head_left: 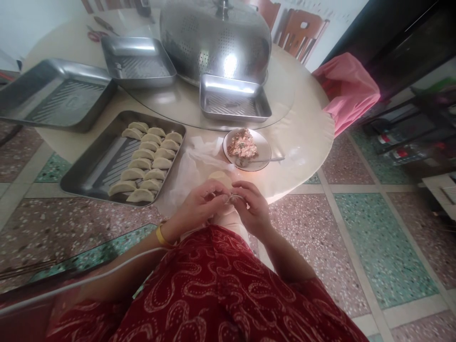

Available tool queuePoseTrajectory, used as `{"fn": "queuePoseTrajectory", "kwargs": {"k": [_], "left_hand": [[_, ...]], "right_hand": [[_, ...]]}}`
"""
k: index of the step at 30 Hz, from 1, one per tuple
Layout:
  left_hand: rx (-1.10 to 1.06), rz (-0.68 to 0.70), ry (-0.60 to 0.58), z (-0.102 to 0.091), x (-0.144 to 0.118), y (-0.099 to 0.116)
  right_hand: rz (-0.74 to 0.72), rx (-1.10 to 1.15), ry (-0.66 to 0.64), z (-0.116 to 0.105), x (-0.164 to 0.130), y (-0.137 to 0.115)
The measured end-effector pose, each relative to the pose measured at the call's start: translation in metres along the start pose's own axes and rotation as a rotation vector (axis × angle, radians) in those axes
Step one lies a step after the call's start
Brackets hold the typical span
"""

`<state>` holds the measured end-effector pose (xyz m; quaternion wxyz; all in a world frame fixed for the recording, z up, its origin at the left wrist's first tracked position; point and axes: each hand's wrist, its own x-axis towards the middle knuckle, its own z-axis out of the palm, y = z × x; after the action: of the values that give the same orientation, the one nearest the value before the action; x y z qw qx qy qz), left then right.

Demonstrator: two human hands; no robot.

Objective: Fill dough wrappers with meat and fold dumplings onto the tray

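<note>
A dumpling [228, 198] sits pinched between the fingertips of the left hand [197, 206] and right hand [253, 206], both closed on it just off the counter's [302, 137] near edge. Beyond the hands, a wrapper stack [220, 176] and a filling plate [247, 149] lie near that edge, with 1 tray of dumplings [89, 168] to their left.

Trays [53, 95] are all shiny brushed metal with ribbed bottoms, same for the perforated dome cover [213, 38], super glossy. Worktop [306, 128] looks smooth, slightly glossy, pale. Dumplings [146, 164] are soft matt dough. Bowl [265, 147] is glazed ceramic. Floor [374, 237] is speckled terrazzo. Skirt [213, 294] is printed red cloth.
</note>
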<state>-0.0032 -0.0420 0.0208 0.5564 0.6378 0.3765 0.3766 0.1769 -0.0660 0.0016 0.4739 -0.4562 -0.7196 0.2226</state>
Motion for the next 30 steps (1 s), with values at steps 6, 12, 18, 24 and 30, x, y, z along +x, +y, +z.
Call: {"fn": "queuePoseTrajectory", "kwargs": {"k": [6,12,18,24,30], "left_hand": [[0.065,-0.111,0.103,-0.0041,-0.0045,0.004],[0.015,-0.213,0.046,-0.0078,-0.004,-0.0027],[0.06,-0.211,0.063,-0.0073,0.0007,0.001],[0.064,-0.198,0.074,-0.0046,-0.0014,0.0025],[-0.038,-0.135,-0.004,-0.0071,-0.0056,0.001]], "right_hand": [[-0.05,-0.054,0.069,0.0009,-0.0007,0.0004],[-0.065,-0.079,0.09,0.0027,-0.0027,0.0028],[-0.118,-0.095,0.028,0.0045,-0.0045,0.0007],[-0.146,-0.12,-0.022,0.0051,-0.0036,-0.0021],[-0.146,-0.125,0.033,0.0079,-0.0012,-0.0034]]}}
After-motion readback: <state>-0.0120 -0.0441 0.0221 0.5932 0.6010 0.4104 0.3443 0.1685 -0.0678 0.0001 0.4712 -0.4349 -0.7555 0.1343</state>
